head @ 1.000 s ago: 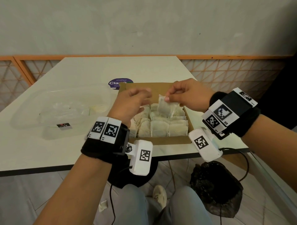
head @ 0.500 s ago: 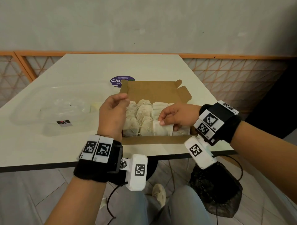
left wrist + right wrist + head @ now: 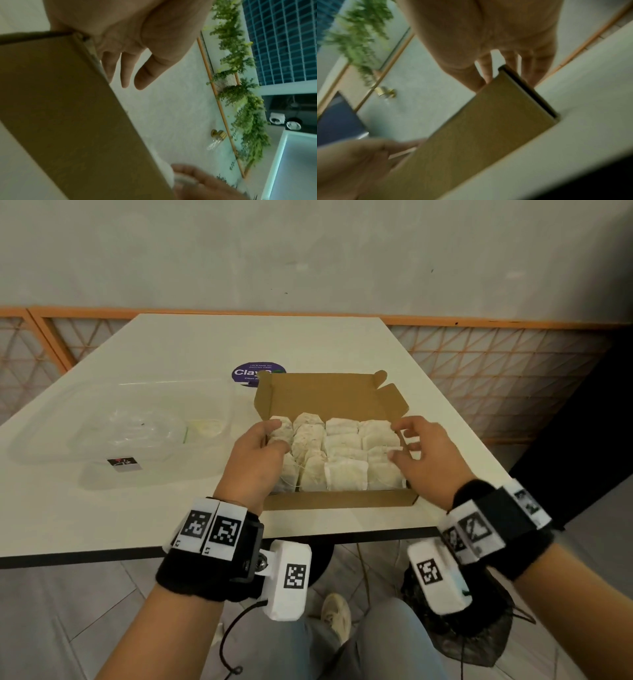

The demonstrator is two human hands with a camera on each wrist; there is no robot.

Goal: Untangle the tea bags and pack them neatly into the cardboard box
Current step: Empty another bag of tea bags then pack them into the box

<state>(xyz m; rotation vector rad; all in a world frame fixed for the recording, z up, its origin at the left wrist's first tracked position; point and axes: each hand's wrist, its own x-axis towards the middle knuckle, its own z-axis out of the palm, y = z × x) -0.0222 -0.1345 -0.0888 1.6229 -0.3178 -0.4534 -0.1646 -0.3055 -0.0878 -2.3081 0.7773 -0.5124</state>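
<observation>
Tea bags [image 3: 337, 453] packed in the cardboard box [image 3: 329, 397]
Left hand [image 3: 255, 460] and right hand [image 3: 426, 458] hover between them, fingers loosely spread, holding nothing.

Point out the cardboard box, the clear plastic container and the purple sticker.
cardboard box [image 3: 339, 498]: head view, near front wall.
clear plastic container [image 3: 61, 446]: head view, bare left part of it.
purple sticker [image 3: 247, 372]: head view, its printed face, left of the box flap.

box [image 3: 337, 498]: matt brown cardboard; tea bags [image 3: 345, 474]: porous off-white paper; table [image 3: 260, 340]: smooth white; tray [image 3: 102, 436]: clear glossy plastic
</observation>
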